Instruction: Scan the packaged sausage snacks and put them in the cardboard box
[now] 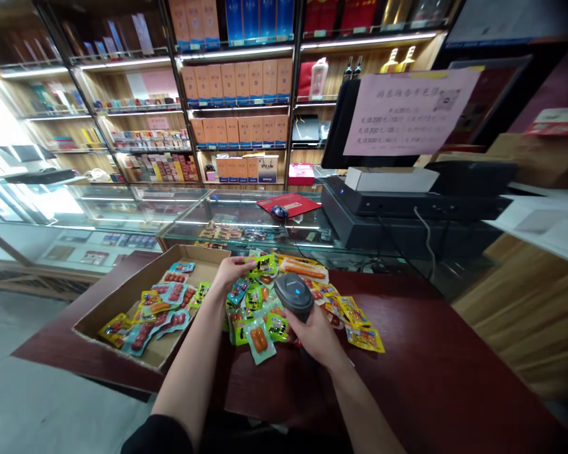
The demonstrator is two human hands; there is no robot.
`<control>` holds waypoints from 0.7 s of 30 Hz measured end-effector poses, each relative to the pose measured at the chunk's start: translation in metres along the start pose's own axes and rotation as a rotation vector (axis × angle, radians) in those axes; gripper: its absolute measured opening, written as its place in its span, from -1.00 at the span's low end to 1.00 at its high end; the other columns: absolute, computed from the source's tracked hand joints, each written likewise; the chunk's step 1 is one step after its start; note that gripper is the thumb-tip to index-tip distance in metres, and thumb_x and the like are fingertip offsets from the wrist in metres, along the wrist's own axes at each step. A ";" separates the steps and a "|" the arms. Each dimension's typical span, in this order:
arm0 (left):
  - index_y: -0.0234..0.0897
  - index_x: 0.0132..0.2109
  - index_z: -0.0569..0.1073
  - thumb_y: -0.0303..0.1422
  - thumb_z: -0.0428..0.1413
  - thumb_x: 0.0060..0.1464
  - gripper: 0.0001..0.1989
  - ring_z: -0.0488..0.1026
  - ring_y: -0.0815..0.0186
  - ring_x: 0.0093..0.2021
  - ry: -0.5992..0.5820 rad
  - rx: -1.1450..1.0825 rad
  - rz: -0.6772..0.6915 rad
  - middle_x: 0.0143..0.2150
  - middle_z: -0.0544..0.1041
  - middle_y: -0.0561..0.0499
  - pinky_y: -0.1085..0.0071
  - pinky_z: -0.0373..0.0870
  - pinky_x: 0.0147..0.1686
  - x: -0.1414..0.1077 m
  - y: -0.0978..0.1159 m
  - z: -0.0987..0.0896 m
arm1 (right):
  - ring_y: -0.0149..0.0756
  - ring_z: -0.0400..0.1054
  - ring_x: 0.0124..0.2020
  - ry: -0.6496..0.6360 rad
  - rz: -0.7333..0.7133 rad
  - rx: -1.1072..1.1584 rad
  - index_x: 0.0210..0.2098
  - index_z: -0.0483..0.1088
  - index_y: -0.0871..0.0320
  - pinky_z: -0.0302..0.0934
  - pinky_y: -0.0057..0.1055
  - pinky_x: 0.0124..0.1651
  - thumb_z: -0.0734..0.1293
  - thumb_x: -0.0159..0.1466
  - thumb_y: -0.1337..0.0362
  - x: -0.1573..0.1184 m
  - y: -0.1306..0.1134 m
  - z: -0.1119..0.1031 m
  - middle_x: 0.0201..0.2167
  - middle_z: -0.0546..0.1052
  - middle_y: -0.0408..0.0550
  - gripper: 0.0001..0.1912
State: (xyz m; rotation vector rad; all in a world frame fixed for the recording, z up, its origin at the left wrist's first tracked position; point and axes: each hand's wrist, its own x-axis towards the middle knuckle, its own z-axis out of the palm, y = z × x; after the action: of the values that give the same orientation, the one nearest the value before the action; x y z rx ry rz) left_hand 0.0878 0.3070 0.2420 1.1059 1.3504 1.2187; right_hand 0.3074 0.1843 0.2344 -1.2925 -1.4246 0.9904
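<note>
My left hand (235, 272) pinches the edge of a small green snack packet (263, 265) above the pile. In my right hand (319, 333) is a dark grey barcode scanner (293, 294), its head tilted toward the packets and a small blue light on top. Below both hands lies a heap of vacuum-packed sausages (259, 339) and green packets on the dark red table. Yellow packets (365, 337) spread out at the heap's right side. Left of my left forearm stands an open cardboard box (196, 254) with several sausage packs in it.
Behind the table runs a glass display counter (184, 211). A red mat (300, 203) with a computer mouse (280, 212) lies on it. At right stand a monitor with a pink paper sign (406, 113) and a black cash drawer (359, 221). Shelves of boxes (236, 82) line the back wall.
</note>
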 end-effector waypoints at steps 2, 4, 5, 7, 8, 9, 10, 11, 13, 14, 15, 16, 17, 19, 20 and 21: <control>-0.35 -0.31 0.62 -0.15 0.42 -0.46 -0.50 0.38 0.42 -0.50 0.015 0.023 0.035 -0.39 0.59 -0.06 0.53 0.22 -0.53 -0.001 0.009 -0.006 | -0.30 0.38 -0.68 -0.045 0.050 0.023 -0.30 0.37 0.14 0.30 -0.42 -0.63 0.36 0.14 0.12 0.003 -0.006 0.008 -0.62 0.50 -0.15 -0.77; -0.36 -0.33 0.62 -0.15 0.42 -0.47 -0.51 0.39 0.41 -0.50 0.022 0.045 0.055 -0.39 0.59 -0.06 0.53 0.23 -0.52 -0.002 0.016 -0.012 | -0.30 0.38 -0.68 -0.092 0.079 0.048 -0.29 0.37 0.15 0.28 -0.42 -0.65 0.34 0.14 0.13 0.006 -0.010 0.015 -0.62 0.50 -0.15 -0.77; -0.36 -0.33 0.61 -0.15 0.42 -0.47 -0.51 0.39 0.40 -0.50 0.021 0.048 0.060 -0.39 0.59 -0.07 0.52 0.24 -0.51 -0.003 0.018 -0.015 | -0.30 0.38 -0.69 -0.098 0.078 0.056 -0.30 0.37 0.14 0.27 -0.42 -0.65 0.35 0.14 0.13 0.007 -0.012 0.018 -0.62 0.50 -0.15 -0.77; -0.36 -0.35 0.61 -0.15 0.42 -0.47 -0.52 0.40 0.39 -0.50 0.009 0.051 0.068 -0.40 0.59 -0.06 0.51 0.25 -0.50 -0.004 0.020 -0.019 | -0.29 0.39 -0.69 -0.102 0.067 0.062 -0.32 0.38 0.13 0.27 -0.42 -0.66 0.36 0.12 0.13 0.009 -0.012 0.024 -0.63 0.51 -0.14 -0.78; -0.36 -0.35 0.61 -0.15 0.42 -0.47 -0.53 0.40 0.39 -0.50 0.005 0.053 0.070 -0.41 0.59 -0.06 0.51 0.25 -0.50 -0.004 0.020 -0.022 | -0.28 0.40 -0.68 -0.104 0.063 0.063 -0.33 0.38 0.12 0.27 -0.41 -0.66 0.37 0.11 0.13 0.010 -0.011 0.026 -0.63 0.51 -0.14 -0.78; -0.36 -0.35 0.60 -0.15 0.42 -0.47 -0.53 0.40 0.39 -0.50 0.001 0.055 0.071 -0.42 0.58 -0.05 0.51 0.25 -0.50 -0.005 0.020 -0.024 | -0.26 0.40 -0.68 -0.105 0.060 0.064 -0.34 0.39 0.12 0.28 -0.41 -0.65 0.37 0.10 0.13 0.011 -0.009 0.028 -0.64 0.51 -0.13 -0.79; -0.36 -0.35 0.60 -0.15 0.42 -0.46 -0.52 0.39 0.39 -0.51 -0.002 0.057 0.070 -0.43 0.58 -0.05 0.51 0.24 -0.50 -0.005 0.019 -0.025 | -0.26 0.41 -0.68 -0.107 0.058 0.062 -0.35 0.39 0.11 0.28 -0.41 -0.65 0.37 0.10 0.13 0.012 -0.008 0.030 -0.64 0.51 -0.13 -0.79; -0.36 -0.34 0.60 -0.14 0.41 -0.46 -0.52 0.39 0.40 -0.51 -0.002 0.059 0.070 -0.44 0.57 -0.04 0.51 0.23 -0.50 -0.005 0.018 -0.027 | -0.25 0.41 -0.68 -0.109 0.056 0.059 -0.35 0.40 0.11 0.28 -0.41 -0.65 0.37 0.10 0.13 0.012 -0.007 0.031 -0.65 0.51 -0.14 -0.79; -0.36 -0.33 0.61 -0.13 0.41 -0.45 -0.51 0.37 0.41 -0.52 0.000 0.057 0.072 -0.45 0.57 -0.03 0.52 0.22 -0.51 -0.005 0.017 -0.029 | -0.25 0.41 -0.68 -0.109 0.049 0.058 -0.34 0.40 0.11 0.27 -0.41 -0.66 0.37 0.10 0.13 0.012 -0.006 0.033 -0.66 0.51 -0.15 -0.79; -0.36 -0.33 0.61 -0.13 0.41 -0.45 -0.51 0.37 0.42 -0.52 0.001 0.055 0.073 -0.45 0.57 -0.03 0.52 0.22 -0.51 -0.006 0.016 -0.029 | -0.26 0.41 -0.68 -0.112 0.045 0.057 -0.34 0.40 0.11 0.27 -0.42 -0.66 0.37 0.10 0.13 0.012 -0.006 0.033 -0.66 0.50 -0.16 -0.79; -0.36 -0.33 0.61 -0.13 0.41 -0.45 -0.51 0.36 0.42 -0.53 0.004 0.052 0.072 -0.45 0.57 -0.03 0.52 0.22 -0.51 -0.006 0.016 -0.030 | -0.26 0.41 -0.69 -0.120 0.042 0.054 -0.34 0.40 0.11 0.26 -0.43 -0.66 0.37 0.10 0.13 0.012 -0.006 0.034 -0.67 0.50 -0.17 -0.80; -0.36 -0.34 0.61 -0.13 0.41 -0.46 -0.51 0.36 0.42 -0.53 0.007 0.049 0.070 -0.45 0.57 -0.03 0.52 0.22 -0.51 -0.006 0.017 -0.030 | -0.27 0.40 -0.69 -0.130 0.043 0.050 -0.35 0.40 0.10 0.26 -0.43 -0.66 0.36 0.11 0.14 0.012 -0.007 0.033 -0.68 0.50 -0.17 -0.81; -0.36 -0.34 0.61 -0.13 0.41 -0.46 -0.51 0.36 0.42 -0.53 0.008 0.043 0.068 -0.45 0.57 -0.03 0.51 0.22 -0.51 -0.006 0.017 -0.031 | -0.27 0.40 -0.70 -0.140 0.046 0.045 -0.37 0.40 0.10 0.27 -0.42 -0.66 0.36 0.11 0.14 0.012 -0.008 0.033 -0.68 0.50 -0.17 -0.83; -0.36 -0.34 0.61 -0.13 0.42 -0.47 -0.50 0.37 0.41 -0.52 0.004 0.028 0.063 -0.45 0.57 -0.04 0.51 0.22 -0.50 -0.007 0.018 -0.031 | -0.27 0.39 -0.71 -0.147 0.056 0.036 -0.40 0.40 0.09 0.28 -0.40 -0.65 0.36 0.11 0.14 0.012 -0.010 0.033 -0.68 0.50 -0.16 -0.84; -0.36 -0.34 0.61 -0.13 0.42 -0.48 -0.50 0.38 0.41 -0.52 0.001 0.021 0.063 -0.45 0.57 -0.04 0.50 0.22 -0.50 -0.007 0.019 -0.032 | -0.26 0.39 -0.71 -0.145 0.060 0.034 -0.40 0.40 0.09 0.28 -0.39 -0.65 0.36 0.11 0.14 0.012 -0.011 0.032 -0.68 0.50 -0.15 -0.84; -0.36 -0.35 0.61 -0.13 0.42 -0.48 -0.51 0.38 0.41 -0.52 -0.001 0.017 0.066 -0.45 0.57 -0.04 0.50 0.22 -0.50 -0.008 0.019 -0.032 | -0.25 0.39 -0.71 -0.142 0.064 0.033 -0.41 0.40 0.09 0.29 -0.38 -0.64 0.36 0.11 0.14 0.012 -0.012 0.032 -0.68 0.50 -0.14 -0.84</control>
State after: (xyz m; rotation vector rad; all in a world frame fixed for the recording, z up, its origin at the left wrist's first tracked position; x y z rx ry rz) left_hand 0.0573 0.2973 0.2627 1.1706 1.3349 1.2566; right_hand 0.2734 0.1956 0.2396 -1.2713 -1.4756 1.1633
